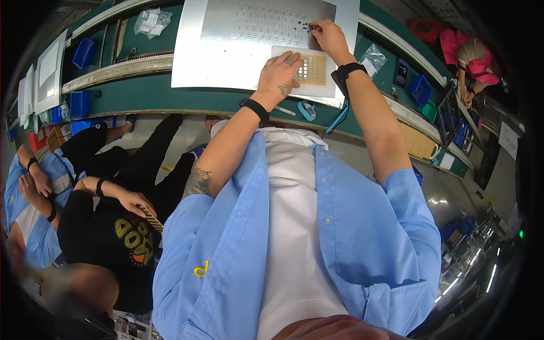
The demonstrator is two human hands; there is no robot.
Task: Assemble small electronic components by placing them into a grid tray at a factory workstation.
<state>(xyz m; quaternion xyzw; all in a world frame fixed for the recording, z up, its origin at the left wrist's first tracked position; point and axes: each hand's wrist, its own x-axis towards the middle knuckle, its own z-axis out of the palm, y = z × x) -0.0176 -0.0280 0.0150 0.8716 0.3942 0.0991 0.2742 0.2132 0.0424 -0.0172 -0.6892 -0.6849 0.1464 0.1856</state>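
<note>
My left hand (280, 76) lies over the left part of a tan sheet (321, 71) carrying rows of white dots. Its fingers are stretched out, and the thumb is apart from them. Beneath the sheet is a white plate (323, 90). Further up, my right hand (330, 37) has its thumb and fingers pinched together beside small black pieces (304, 26); whatever is between the fingertips is too small to make out. The black pieces lie on a grey metal sheet (218, 22) marked with rows of small outlines. A large white board (195, 71) lies under everything.
Below the board are tweezers (285, 111), a blue-and-grey object (306, 110) and a blue strap (338, 120). Clear plastic bags (152, 22) and blue bins (84, 53) sit along the green bench. Co-workers (107, 209) sit at the left; another person (473, 56) works at the far right.
</note>
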